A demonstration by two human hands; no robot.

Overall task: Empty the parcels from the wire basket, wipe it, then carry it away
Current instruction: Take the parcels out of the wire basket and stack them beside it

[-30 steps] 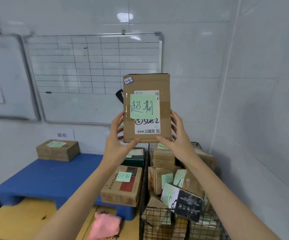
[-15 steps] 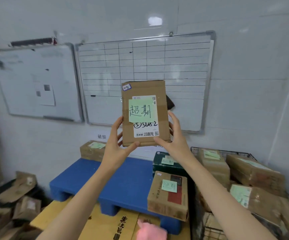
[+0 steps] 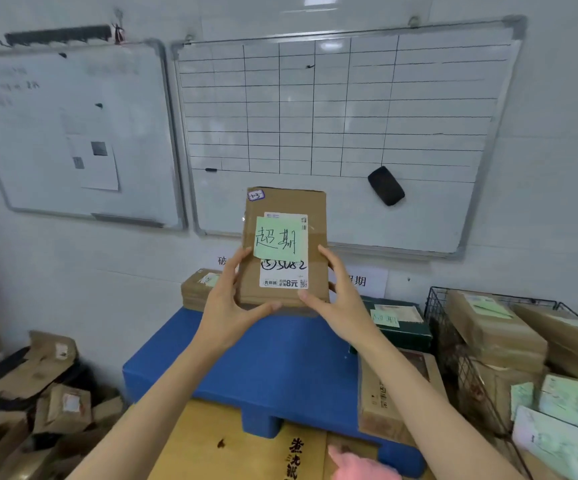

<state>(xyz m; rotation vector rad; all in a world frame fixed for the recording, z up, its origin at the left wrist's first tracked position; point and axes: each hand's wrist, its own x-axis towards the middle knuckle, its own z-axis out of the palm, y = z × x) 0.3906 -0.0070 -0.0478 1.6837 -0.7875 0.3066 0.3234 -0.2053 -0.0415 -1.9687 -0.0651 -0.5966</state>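
I hold a flat brown cardboard parcel [image 3: 283,202] upright in front of me, its white label and green handwritten note facing me. My left hand [image 3: 226,306] grips its lower left edge and my right hand [image 3: 341,303] grips its lower right edge, thumbs on the front. It hangs above the blue plastic pallet [image 3: 252,368]. The black wire basket [image 3: 436,306] stands at the right, piled with several brown parcels [image 3: 495,334] that carry green notes.
On the pallet lie a brown box [image 3: 197,289] at the back left, a dark green box [image 3: 401,323] and a red-and-brown box [image 3: 377,403] at the right. A pink cloth [image 3: 360,465] lies on flattened cardboard [image 3: 211,445] below. Torn boxes [image 3: 38,393] litter the floor left. Two whiteboards hang on the wall.
My view has swung left, away from the basket toward the pallet. Both hands have carried the parcel leftward and lowered it toward the blue pallet, still gripping it the same way.
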